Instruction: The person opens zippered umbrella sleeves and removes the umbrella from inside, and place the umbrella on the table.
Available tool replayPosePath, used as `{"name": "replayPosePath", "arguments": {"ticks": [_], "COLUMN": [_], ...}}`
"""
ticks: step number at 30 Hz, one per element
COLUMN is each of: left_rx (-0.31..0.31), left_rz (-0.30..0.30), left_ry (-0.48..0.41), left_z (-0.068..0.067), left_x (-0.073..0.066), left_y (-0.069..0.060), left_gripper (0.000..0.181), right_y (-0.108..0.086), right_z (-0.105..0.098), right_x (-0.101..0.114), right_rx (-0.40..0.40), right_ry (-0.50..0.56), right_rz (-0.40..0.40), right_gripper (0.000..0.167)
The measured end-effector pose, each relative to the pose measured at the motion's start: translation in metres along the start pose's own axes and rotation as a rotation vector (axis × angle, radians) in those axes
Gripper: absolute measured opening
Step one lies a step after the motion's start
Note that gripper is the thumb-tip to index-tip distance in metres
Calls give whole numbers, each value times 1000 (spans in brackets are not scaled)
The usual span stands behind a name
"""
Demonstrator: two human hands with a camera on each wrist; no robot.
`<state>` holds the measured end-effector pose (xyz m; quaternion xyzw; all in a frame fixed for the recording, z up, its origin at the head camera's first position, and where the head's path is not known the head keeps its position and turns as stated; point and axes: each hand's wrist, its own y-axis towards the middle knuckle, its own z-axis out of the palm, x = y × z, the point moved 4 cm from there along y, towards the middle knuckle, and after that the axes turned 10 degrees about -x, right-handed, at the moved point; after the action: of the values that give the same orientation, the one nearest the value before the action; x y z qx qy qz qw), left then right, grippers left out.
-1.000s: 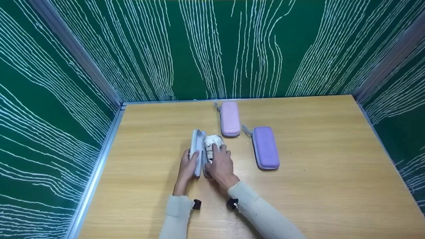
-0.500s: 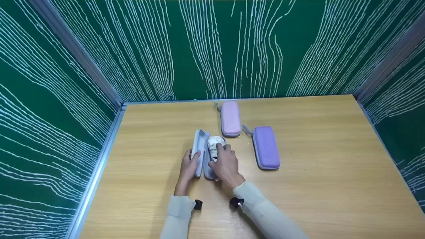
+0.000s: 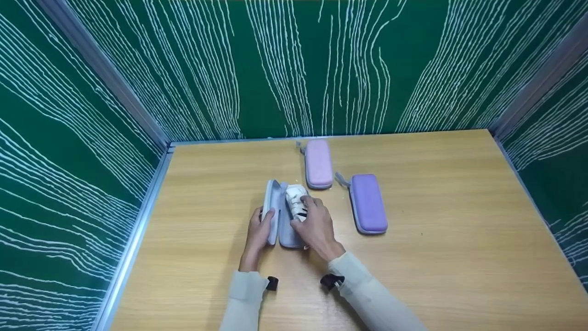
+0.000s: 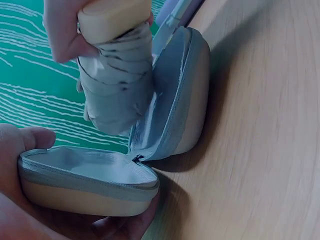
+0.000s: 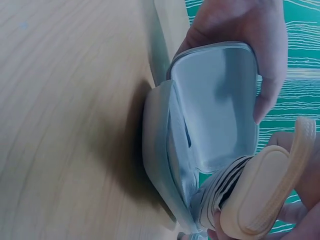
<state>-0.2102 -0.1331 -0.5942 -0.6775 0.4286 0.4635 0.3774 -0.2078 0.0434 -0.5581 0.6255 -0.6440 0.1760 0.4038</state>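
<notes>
Grey-lined rounded case (image 3: 287, 233), left hand (image 3: 258, 231) gripping its lid (image 5: 210, 107), right hand (image 3: 319, 228) holding pleated umbrella (image 4: 117, 92)

Wears a long, pale off-white left sleeve (image 3: 242, 301) towards seven o'clock, a matching right sleeve (image 3: 377, 299) towards five, a small black wrist device (image 3: 272, 283) beside each.

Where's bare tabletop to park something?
Two broad patches of table: right, from the purple case to the table's right edge, tiny specks only; left, from the left grip and open case to the silver rail. Crowded: centre, where the right grip holds the white bundle at the open case, close to the pink case.
</notes>
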Motion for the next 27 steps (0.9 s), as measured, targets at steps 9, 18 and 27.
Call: {"name": "replayPosePath", "arguments": {"ticks": [9, 18, 27], "left_rx": [-6, -19, -59], "left_rz": [-18, -57, -103], "left_ry": [3, -10, -17], "left_z": [-10, -24, -41], "left_x": [4, 8, 9], "left_y": [4, 12, 21], "left_gripper": [51, 53, 54], "right_y": [0, 3, 5], "right_z": [-7, -10, -4], "right_x": [3, -3, -13], "right_rx": [-71, -151, -122], "right_ry": [50, 69, 52], "right_rz": [-25, -69, -27], "right_gripper": [61, 55, 57]}}
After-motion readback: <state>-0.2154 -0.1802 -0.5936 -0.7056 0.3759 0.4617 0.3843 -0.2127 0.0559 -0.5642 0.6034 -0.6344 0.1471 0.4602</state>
